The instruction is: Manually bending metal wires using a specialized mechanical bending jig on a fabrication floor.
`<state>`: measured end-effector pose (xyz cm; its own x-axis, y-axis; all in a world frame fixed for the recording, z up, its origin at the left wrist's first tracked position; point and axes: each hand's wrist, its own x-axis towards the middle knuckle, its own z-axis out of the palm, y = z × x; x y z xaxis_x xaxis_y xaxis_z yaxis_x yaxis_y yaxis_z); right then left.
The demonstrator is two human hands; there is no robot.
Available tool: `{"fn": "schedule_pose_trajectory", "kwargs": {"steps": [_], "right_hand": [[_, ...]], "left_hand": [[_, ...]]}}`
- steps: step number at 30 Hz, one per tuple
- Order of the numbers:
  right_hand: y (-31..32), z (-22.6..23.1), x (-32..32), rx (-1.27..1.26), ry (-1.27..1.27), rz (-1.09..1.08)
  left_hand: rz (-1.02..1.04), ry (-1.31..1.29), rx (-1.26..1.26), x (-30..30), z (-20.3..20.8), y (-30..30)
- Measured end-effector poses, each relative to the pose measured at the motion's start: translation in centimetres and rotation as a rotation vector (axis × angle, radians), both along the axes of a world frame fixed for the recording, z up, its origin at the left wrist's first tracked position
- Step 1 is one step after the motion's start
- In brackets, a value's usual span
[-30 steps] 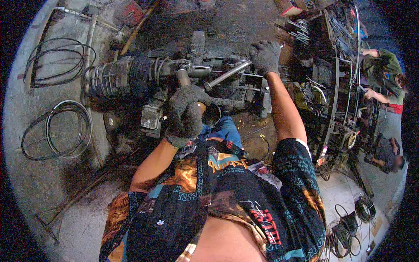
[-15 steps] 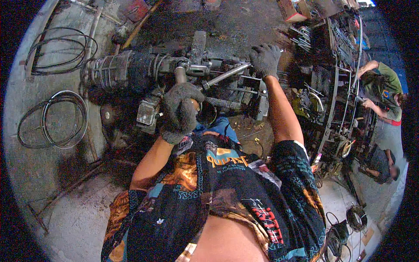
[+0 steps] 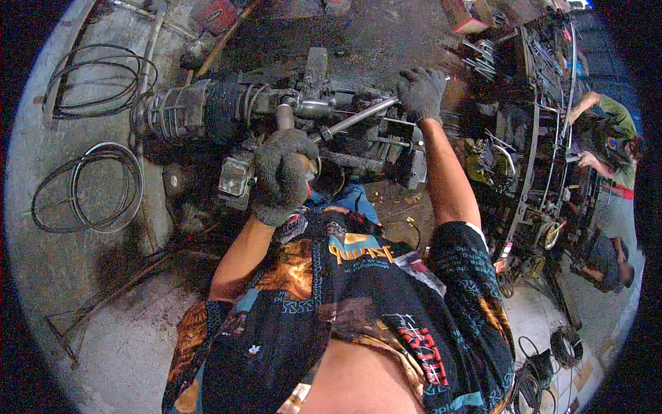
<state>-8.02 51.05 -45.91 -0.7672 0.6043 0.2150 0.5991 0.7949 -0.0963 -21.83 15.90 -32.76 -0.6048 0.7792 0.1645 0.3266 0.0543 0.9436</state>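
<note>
My left hand [image 3: 281, 176], in a dark grey knit glove, is closed in a fist just below the greasy machine assembly [image 3: 314, 79]. A short, thick steel cylinder [image 3: 285, 117] rises from behind its top, and a tan patch shows beside its fingers; what the fist holds is mostly hidden. My right hand [image 3: 420, 93], gloved alike, is wrapped around the far end of a slanting steel bar [image 3: 362, 117]. That bar runs down to a collar close to my left hand. Ribbed round housing [image 3: 176, 110] forms the assembly's left end.
Coiled black hoses [image 3: 96, 79] and a ring-shaped coil [image 3: 107, 186] lie at left. A metal rack [image 3: 531, 159] crowded with parts and rods stands at right. Beyond it are a person in a green shirt [image 3: 614, 131] and another crouching person [image 3: 607, 265]. A box [image 3: 465, 15] sits at the top.
The whole view has shifted slightly. My left fist has turned a little; my right hand keeps its grip on the bar. The green-shirted person's arms have moved slightly.
</note>
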Motion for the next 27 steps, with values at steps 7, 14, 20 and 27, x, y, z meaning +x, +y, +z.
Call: {"fn": "schedule_pose_trajectory", "kwargs": {"steps": [7,14,20,27], "right_hand": [[0.5,-0.1,0.3,0.036,-0.056,0.025],[-0.1,0.8,0.3,0.076,-0.023,0.043],[-0.2,1.2,0.1,0.036,-0.059,0.035],[0.2,0.2,0.7,0.085,-0.029,0.036]], "left_hand": [[0.037,0.044,0.070,0.0,0.0,0.6],[0.095,0.065,-0.045,0.2,2.9,1.0],[0.069,0.025,0.069,0.1,-1.3,0.3],[-0.051,-0.096,0.048,-0.2,0.8,0.3]]}}
